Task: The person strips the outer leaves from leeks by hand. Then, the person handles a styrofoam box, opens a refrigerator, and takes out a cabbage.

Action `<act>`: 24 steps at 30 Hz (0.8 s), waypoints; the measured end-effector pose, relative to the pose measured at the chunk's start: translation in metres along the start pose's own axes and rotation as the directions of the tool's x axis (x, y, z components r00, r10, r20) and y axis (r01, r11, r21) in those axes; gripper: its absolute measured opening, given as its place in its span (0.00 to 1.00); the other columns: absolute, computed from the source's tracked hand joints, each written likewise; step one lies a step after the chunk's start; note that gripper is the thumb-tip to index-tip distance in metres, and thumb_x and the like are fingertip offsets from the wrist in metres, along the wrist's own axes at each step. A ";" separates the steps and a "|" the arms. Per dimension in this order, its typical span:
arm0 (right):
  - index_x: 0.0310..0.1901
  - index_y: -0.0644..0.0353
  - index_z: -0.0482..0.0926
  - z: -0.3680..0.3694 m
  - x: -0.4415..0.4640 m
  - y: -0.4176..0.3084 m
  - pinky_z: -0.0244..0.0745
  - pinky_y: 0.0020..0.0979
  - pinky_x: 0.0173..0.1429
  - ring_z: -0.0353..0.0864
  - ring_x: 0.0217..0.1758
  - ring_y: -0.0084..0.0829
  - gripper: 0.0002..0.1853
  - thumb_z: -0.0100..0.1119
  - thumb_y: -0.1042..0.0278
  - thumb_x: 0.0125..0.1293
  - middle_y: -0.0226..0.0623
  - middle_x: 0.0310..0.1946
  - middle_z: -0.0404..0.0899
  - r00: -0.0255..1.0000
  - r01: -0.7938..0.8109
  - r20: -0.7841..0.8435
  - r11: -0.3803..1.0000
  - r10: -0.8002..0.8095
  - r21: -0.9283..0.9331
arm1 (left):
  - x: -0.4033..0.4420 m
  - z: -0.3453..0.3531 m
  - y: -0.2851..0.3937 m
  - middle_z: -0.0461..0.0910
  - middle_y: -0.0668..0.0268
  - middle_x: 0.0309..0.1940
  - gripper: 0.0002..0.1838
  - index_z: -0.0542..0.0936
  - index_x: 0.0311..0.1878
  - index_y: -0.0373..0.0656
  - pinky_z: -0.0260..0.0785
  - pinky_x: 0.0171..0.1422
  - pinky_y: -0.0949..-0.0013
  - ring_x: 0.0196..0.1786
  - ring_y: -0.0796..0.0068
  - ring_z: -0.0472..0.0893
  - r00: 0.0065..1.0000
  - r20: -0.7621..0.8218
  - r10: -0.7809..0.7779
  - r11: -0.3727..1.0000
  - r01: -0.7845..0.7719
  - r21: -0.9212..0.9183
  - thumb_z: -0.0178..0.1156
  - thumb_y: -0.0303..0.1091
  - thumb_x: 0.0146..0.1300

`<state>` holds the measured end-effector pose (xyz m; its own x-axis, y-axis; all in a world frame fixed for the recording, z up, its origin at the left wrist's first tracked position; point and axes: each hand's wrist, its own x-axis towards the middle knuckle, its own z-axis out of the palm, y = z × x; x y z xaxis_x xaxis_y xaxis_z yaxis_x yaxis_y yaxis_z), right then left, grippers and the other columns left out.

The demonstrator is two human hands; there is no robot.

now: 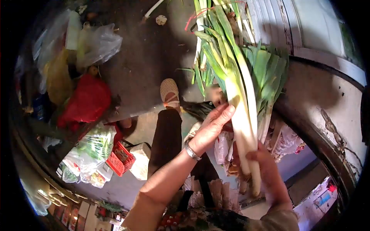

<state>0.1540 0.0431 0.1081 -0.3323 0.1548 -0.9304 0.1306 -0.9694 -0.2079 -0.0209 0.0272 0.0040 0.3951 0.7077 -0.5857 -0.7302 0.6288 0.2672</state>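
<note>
At least two long, white-stemmed, green-leaved leeks (242, 127) slant before the person's body, the left hand (215, 125) (silver-coloured metal bracelet (192, 150) at its wrist) curled against the mid-stems, the right hand (266, 159) closed around their lower ends, fingers partly hidden.

Held leeks (242, 119): white shanks, fading through yellow-green to mid-green leaves. Leaf bunch (266, 73) beside: darker green. Twine (192, 19) red. Bracelet (192, 151) silver. Trousers (165, 136) dark brown-black. Shoe (169, 90) beige, dotted with holes, orange-red patch at strap. Top (200, 220) dark, multicolour print, red bits. Sack (88, 96) red, plastic bag (58, 79) yellow, crate (115, 163) orange-red. Floor (135, 57) grey-brown.
</note>
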 end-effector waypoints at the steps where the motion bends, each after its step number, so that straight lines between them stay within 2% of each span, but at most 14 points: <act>1: 0.58 0.64 0.68 -0.002 -0.012 0.012 0.75 0.32 0.49 0.79 0.43 0.32 0.31 0.63 0.69 0.50 0.38 0.40 0.78 0.999 -0.042 -0.022 0.999 0.042 -0.014 | -0.002 0.005 -0.004 0.75 0.65 0.55 0.35 0.66 0.64 0.38 0.64 0.64 0.70 0.56 0.75 0.74 1.000 0.026 0.002 0.999 -0.001 -0.047 0.60 0.54 0.63; 3: 0.64 0.63 0.63 -0.021 -0.022 0.048 0.73 0.32 0.55 0.76 0.52 0.33 0.35 0.64 0.66 0.55 0.40 0.49 0.76 0.998 -0.048 0.019 0.955 0.056 -0.294 | -0.007 0.007 -0.024 0.74 0.65 0.56 0.37 0.66 0.65 0.38 0.61 0.66 0.70 0.59 0.74 0.72 0.998 0.012 -0.057 0.997 0.057 -0.054 0.64 0.51 0.60; 5: 0.66 0.63 0.60 -0.011 -0.024 0.063 0.71 0.33 0.58 0.72 0.56 0.32 0.35 0.62 0.64 0.59 0.40 0.53 0.73 1.000 0.026 0.017 0.958 -0.022 -0.287 | -0.005 0.006 -0.033 0.75 0.64 0.55 0.34 0.67 0.65 0.39 0.66 0.62 0.68 0.57 0.71 0.75 0.989 0.056 -0.140 0.968 0.149 -0.204 0.67 0.44 0.59; 7: 0.68 0.63 0.58 -0.016 -0.022 0.081 0.68 0.33 0.60 0.69 0.59 0.32 0.35 0.59 0.61 0.63 0.40 0.57 0.71 0.994 0.111 0.022 0.953 -0.109 -0.281 | -0.008 0.018 -0.023 0.72 0.55 0.59 0.37 0.64 0.66 0.37 0.72 0.58 0.58 0.57 0.61 0.77 0.997 0.058 -0.052 0.994 0.057 -0.093 0.66 0.43 0.57; 9: 0.69 0.63 0.56 -0.035 -0.011 0.104 0.65 0.34 0.63 0.66 0.61 0.30 0.32 0.53 0.60 0.68 0.39 0.58 0.69 0.981 0.184 -0.028 0.960 -0.194 -0.213 | -0.007 0.019 -0.027 0.72 0.54 0.60 0.37 0.63 0.66 0.37 0.73 0.58 0.57 0.58 0.58 0.76 0.998 0.057 -0.005 0.994 0.011 -0.109 0.66 0.41 0.55; 11: 0.69 0.64 0.57 -0.034 -0.011 0.108 0.62 0.34 0.65 0.66 0.61 0.31 0.29 0.48 0.61 0.70 0.38 0.58 0.69 0.990 0.099 -0.084 0.976 -0.117 -0.193 | -0.007 0.020 -0.029 0.71 0.53 0.60 0.38 0.63 0.66 0.38 0.73 0.58 0.56 0.59 0.56 0.76 0.997 0.060 0.040 0.991 -0.032 -0.131 0.66 0.39 0.54; 14: 0.68 0.63 0.58 -0.050 -0.008 0.137 0.62 0.34 0.65 0.66 0.60 0.30 0.27 0.47 0.61 0.72 0.38 0.58 0.70 0.991 0.120 0.103 0.926 -0.089 -0.359 | -0.010 0.021 -0.020 0.72 0.51 0.60 0.40 0.60 0.66 0.38 0.72 0.59 0.51 0.58 0.50 0.76 0.994 0.078 0.082 0.965 -0.059 -0.255 0.67 0.36 0.51; 17: 0.64 0.62 0.65 -0.064 0.002 0.151 0.71 0.31 0.57 0.74 0.52 0.28 0.24 0.48 0.58 0.72 0.35 0.50 0.76 0.992 0.074 0.119 0.937 -0.035 -0.342 | -0.010 0.013 -0.023 0.73 0.50 0.58 0.38 0.63 0.63 0.37 0.72 0.60 0.52 0.57 0.50 0.76 0.987 0.163 -0.003 0.980 0.035 -0.194 0.68 0.36 0.50; 18: 0.61 0.62 0.68 -0.071 0.008 0.154 0.74 0.31 0.54 0.78 0.48 0.28 0.22 0.49 0.57 0.72 0.35 0.47 0.79 0.991 0.061 0.133 0.933 -0.015 -0.355 | -0.012 0.013 -0.020 0.78 0.56 0.52 0.28 0.66 0.61 0.39 0.73 0.56 0.59 0.54 0.59 0.79 0.985 0.173 0.013 0.975 0.026 -0.220 0.63 0.29 0.57; 19: 0.61 0.62 0.68 -0.071 0.008 0.142 0.74 0.31 0.54 0.78 0.48 0.28 0.22 0.49 0.57 0.72 0.35 0.47 0.79 0.991 0.062 0.132 0.933 -0.016 -0.354 | -0.010 0.012 -0.024 0.78 0.56 0.52 0.28 0.66 0.61 0.39 0.73 0.56 0.59 0.54 0.59 0.79 0.985 0.174 0.012 0.975 0.027 -0.220 0.63 0.29 0.57; 21: 0.62 0.62 0.67 -0.066 0.007 0.100 0.68 0.29 0.59 0.71 0.54 0.24 0.23 0.51 0.58 0.71 0.33 0.51 0.76 0.987 -0.099 0.077 0.912 0.141 -0.398 | -0.007 0.006 -0.034 0.79 0.59 0.46 0.24 0.68 0.55 0.39 0.75 0.50 0.62 0.44 0.65 0.82 0.999 0.015 0.042 0.998 -0.041 -0.037 0.65 0.27 0.55; 22: 0.61 0.61 0.69 -0.066 0.015 0.087 0.68 0.27 0.57 0.72 0.52 0.23 0.21 0.52 0.60 0.71 0.32 0.49 0.76 0.994 0.105 0.035 0.955 -0.099 -0.276 | -0.008 0.015 -0.026 0.78 0.63 0.39 0.24 0.67 0.53 0.40 0.76 0.44 0.65 0.36 0.71 0.81 0.997 -0.046 0.061 0.997 -0.063 -0.046 0.65 0.24 0.53; 23: 0.59 0.61 0.71 -0.065 0.023 0.073 0.69 0.25 0.55 0.73 0.51 0.22 0.19 0.53 0.63 0.70 0.31 0.47 0.77 0.945 0.316 -0.037 0.935 -0.325 -0.160 | -0.007 0.014 -0.028 0.78 0.63 0.39 0.24 0.67 0.53 0.40 0.76 0.44 0.65 0.36 0.71 0.81 0.997 -0.051 0.059 0.997 -0.061 -0.048 0.65 0.24 0.53; 24: 0.57 0.61 0.73 -0.060 0.027 0.051 0.69 0.25 0.55 0.74 0.50 0.23 0.18 0.54 0.66 0.68 0.31 0.46 0.77 0.890 0.407 -0.081 0.862 -0.448 -0.301 | -0.007 0.011 -0.032 0.78 0.64 0.38 0.25 0.67 0.54 0.40 0.76 0.44 0.67 0.36 0.72 0.80 0.990 -0.095 0.101 0.995 -0.100 0.011 0.64 0.23 0.53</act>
<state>0.2074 0.0094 0.0540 -0.2784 0.5880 -0.7595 0.2587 -0.7156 -0.6488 0.0061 0.0060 0.0078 0.2650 0.7336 -0.6258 -0.7598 0.5585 0.3330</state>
